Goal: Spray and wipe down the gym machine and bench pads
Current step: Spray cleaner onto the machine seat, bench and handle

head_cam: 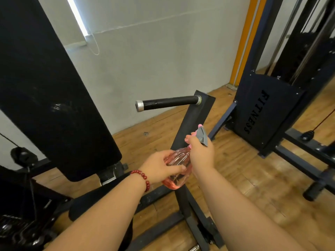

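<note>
A clear pink spray bottle (176,169) with a grey and pink trigger head sits between both hands, low in the middle of the view. My left hand (159,167), with a red bead bracelet on the wrist, wraps around the bottle's body. My right hand (201,151) grips the neck and spray head. The tall black back pad (49,87) of the gym machine stands tilted at the left, with pale smudges on its surface. A black seat pad (90,203) lies below my left forearm. No cloth is visible.
A black handle bar (168,103) with silver caps juts left from an angled steel post (192,122) right behind the bottle. A dark machine with a "FITNESS" panel (257,113) stands at the right. Steel frame bars cross the wooden floor below; a grey wall is behind.
</note>
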